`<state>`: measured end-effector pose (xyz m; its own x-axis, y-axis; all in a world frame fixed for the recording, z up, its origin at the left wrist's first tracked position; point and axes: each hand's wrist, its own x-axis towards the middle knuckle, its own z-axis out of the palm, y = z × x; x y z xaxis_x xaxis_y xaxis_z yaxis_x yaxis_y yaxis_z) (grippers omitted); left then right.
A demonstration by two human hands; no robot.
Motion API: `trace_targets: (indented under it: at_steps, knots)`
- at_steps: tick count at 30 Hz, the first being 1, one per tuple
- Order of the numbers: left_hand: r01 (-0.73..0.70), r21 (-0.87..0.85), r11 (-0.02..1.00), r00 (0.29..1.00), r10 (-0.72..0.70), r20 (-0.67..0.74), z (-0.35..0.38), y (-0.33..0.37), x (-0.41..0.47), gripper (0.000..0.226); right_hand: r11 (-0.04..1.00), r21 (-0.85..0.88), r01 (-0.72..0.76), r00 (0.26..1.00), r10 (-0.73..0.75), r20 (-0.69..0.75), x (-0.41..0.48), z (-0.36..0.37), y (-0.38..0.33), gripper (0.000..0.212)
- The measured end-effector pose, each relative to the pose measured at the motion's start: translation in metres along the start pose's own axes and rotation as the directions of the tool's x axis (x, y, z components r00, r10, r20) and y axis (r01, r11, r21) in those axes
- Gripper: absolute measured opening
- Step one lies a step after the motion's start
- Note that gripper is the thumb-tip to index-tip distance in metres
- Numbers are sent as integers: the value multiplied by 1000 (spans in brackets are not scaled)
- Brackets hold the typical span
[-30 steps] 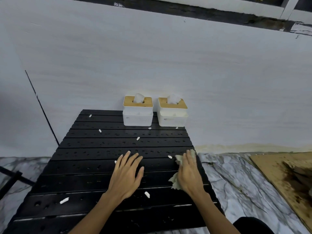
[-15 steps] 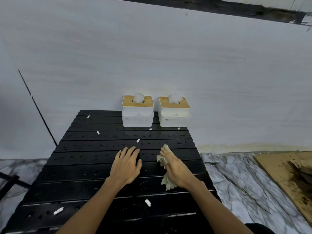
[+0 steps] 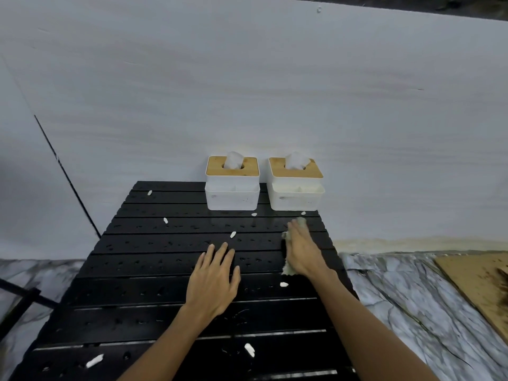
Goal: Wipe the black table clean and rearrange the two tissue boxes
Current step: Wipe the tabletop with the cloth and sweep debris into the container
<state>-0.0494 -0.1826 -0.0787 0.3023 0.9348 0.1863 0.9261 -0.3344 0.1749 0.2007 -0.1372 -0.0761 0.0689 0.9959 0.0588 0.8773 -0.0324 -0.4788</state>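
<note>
The black slatted table (image 3: 143, 259) carries droplets and several small white scraps. Two white tissue boxes with wooden lids stand side by side at its far edge against the wall: the left box (image 3: 232, 185) and the right box (image 3: 295, 185). My left hand (image 3: 214, 281) lies flat on the middle of the table, fingers spread, holding nothing. My right hand (image 3: 303, 248) presses a crumpled pale green cloth (image 3: 299, 224) onto the slats near the table's right edge, just in front of the right box.
A pale wall rises directly behind the table. Marble-patterned floor (image 3: 406, 292) lies to the right, with a brown board (image 3: 478, 281) on it at far right. A black metal frame (image 3: 19, 295) shows at lower left.
My right hand has swept the cloth from the table's right edge to the centre, then forward and right toward the right tissue box. My left hand stayed flat in place.
</note>
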Motion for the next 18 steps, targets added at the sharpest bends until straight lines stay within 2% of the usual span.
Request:
trace_targets:
  at_steps: [3,5,6,8,10,11,14,16,18]
  knots:
    - [11,-1,1000,1000,-11,-19,1,2,2,58,978,41,206,973,-209,99,-16,4,-9,50]
    - [11,-1,1000,999,-11,-34,2,1,3,58,959,67,275,958,-280,67,-30,4,-1,49]
    - [10,-3,1000,999,-10,-42,2,0,4,58,959,75,272,962,-273,7,-37,3,5,48]
    - [10,-6,1000,998,-11,-55,3,-2,7,59,982,134,135,979,-111,-170,-46,-3,18,42]
    - [13,-11,1000,998,-14,-64,4,-4,9,60,993,117,-11,943,49,-329,-38,-11,33,31]
    - [13,-16,1000,998,-14,-64,4,-4,9,60,995,74,-60,919,84,-386,-28,-12,41,24]
    - [4,-16,1000,998,-5,-69,5,-5,8,60,991,25,-130,933,131,-335,7,-13,43,17]
    - [6,-15,1000,998,-7,-69,6,-6,7,59,996,-8,-86,964,81,-255,22,-12,29,18]
    - [6,-12,1000,998,-6,-68,5,-6,8,59,999,-36,-3,988,-3,-152,27,-7,12,30]
